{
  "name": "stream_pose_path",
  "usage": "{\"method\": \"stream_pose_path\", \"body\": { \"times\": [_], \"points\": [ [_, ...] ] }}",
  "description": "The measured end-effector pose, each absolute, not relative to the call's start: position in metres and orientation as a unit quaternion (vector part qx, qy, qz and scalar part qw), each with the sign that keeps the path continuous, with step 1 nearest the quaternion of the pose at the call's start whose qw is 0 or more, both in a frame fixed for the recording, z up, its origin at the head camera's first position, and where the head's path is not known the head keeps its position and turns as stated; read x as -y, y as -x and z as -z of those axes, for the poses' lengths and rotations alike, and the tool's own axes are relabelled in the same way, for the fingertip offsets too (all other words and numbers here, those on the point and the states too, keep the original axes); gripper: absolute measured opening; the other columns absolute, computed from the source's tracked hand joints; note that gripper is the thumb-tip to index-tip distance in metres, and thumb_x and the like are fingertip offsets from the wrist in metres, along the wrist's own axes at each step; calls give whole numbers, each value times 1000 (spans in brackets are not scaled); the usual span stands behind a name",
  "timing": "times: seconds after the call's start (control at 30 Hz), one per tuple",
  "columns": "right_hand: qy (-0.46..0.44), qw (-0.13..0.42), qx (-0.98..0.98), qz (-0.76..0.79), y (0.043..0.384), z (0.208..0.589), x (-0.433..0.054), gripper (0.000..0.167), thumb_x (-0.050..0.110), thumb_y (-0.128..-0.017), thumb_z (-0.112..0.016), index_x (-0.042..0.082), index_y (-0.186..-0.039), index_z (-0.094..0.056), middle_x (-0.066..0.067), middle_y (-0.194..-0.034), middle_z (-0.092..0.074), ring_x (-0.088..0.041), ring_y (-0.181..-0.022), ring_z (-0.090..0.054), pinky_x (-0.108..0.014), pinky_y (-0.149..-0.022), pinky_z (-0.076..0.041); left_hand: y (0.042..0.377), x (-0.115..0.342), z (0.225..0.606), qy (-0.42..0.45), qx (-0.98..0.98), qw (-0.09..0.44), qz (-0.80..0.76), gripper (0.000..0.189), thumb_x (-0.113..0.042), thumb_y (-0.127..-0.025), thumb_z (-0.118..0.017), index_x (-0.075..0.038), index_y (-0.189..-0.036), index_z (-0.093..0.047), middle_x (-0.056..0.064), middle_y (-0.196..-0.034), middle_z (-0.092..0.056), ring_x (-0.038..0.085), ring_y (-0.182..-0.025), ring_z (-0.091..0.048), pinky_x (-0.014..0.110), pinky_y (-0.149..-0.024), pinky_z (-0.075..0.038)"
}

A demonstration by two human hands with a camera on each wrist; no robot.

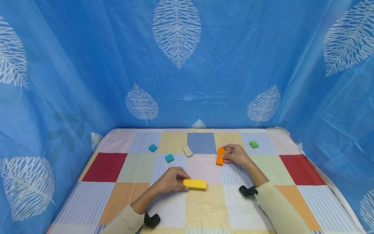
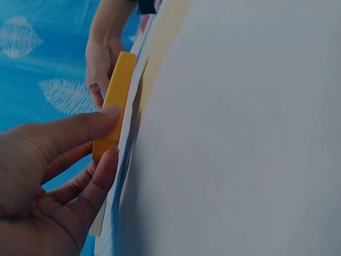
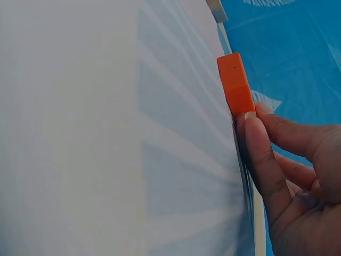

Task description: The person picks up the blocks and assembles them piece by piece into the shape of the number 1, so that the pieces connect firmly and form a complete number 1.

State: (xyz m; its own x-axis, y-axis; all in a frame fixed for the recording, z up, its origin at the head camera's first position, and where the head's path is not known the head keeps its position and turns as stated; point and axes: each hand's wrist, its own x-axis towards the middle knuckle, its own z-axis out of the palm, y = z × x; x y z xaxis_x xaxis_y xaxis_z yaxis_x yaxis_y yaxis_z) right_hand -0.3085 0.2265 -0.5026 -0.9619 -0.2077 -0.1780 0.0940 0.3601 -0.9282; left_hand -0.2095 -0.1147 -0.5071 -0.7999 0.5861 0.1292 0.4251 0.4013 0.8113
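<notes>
Near the middle of the cloth, my left hand (image 1: 172, 179) pinches one end of a yellow block (image 1: 195, 184), which lies crosswise. The left wrist view shows the thumb on one face of this yellow block (image 2: 120, 88) and fingers behind and below it. Farther back and to the right, my right hand (image 1: 236, 154) holds an orange block (image 1: 220, 156) by its right side, the block's long side pointing away from me. In the right wrist view, thumb and fingers grip the near end of the orange block (image 3: 234, 82), close over the cloth.
Two teal blocks (image 1: 153, 148) and a cream block (image 1: 187, 151) lie at the back, left of the orange one. A green block (image 1: 254, 144) sits at the back right. Patchwork cloth (image 1: 204, 208) covers the table; a blue leaf-patterned curtain (image 1: 222, 65) hangs behind and at both sides.
</notes>
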Motion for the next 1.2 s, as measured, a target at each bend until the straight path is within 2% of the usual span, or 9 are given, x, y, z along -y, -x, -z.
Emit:
{"method": "stream_pose_path", "body": {
  "times": [0.5,0.9,1.2],
  "points": [
    [58,148,-818,552,294,504,-202,47,-5,-88,-73,-7,-133,-59,-15,-83,-67,-20,-64,-69,-35,-61,-60,203,95,513,-298,-828,84,-468,30,-1,-71,-91,-6,-99,-81,-2,-87,-65,8,-72,-57,20,-63,-51],
    [84,158,-809,560,285,505,-193,46,-5,-90,-71,-8,-134,-58,-16,-84,-66,-25,-67,-71,-38,-64,-60,202,90,513,-294,-830,73,-469,29,-2,-71,-91,-5,-98,-81,-2,-85,-65,9,-71,-57,20,-62,-51],
    [82,162,-812,554,279,503,-184,45,-7,-89,-71,-7,-132,-60,-14,-81,-66,-23,-64,-70,-37,-64,-60,199,91,514,-288,-831,74,-471,29,-3,-72,-91,-6,-99,-81,-3,-85,-65,7,-71,-55,21,-62,-51]
  ]
}}
